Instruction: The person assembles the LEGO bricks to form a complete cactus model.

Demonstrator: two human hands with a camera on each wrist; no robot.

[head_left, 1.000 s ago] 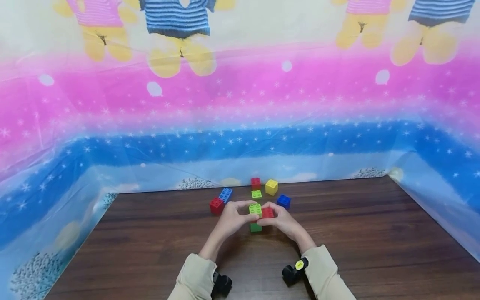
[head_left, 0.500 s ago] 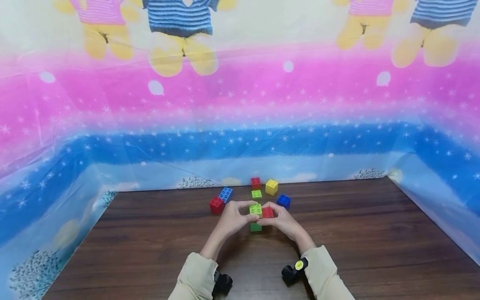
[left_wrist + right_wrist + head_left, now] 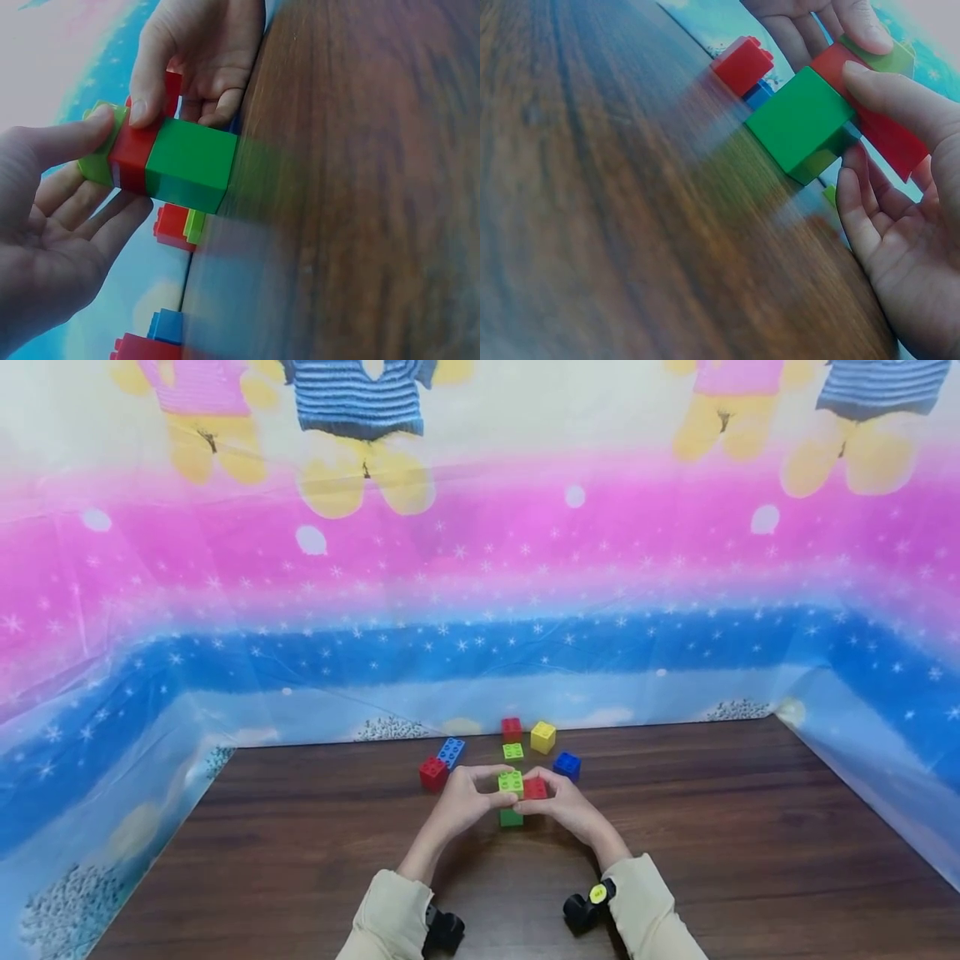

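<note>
A green block [image 3: 511, 818] stands on the dark wooden table, with a red brick [image 3: 133, 154] on top of it. The red brick reaches out past the block toward the right hand. On the red brick's left part sits a lime-green brick [image 3: 511, 782]. My left hand [image 3: 467, 799] pinches the lime brick between thumb and fingers. With its thumb on the near side, my right hand [image 3: 562, 807] grips the red brick; in the right wrist view its fingers curl at the far side. The thumbs hide part of both bricks.
Behind the hands lie a red block [image 3: 511, 729], a flat lime brick [image 3: 513, 751], a yellow block [image 3: 543, 737] and a blue block [image 3: 567, 766]. Left of them are another red block [image 3: 432, 773] and a long blue brick [image 3: 451, 752]. A printed cloth [image 3: 480, 643] borders the table's back and sides.
</note>
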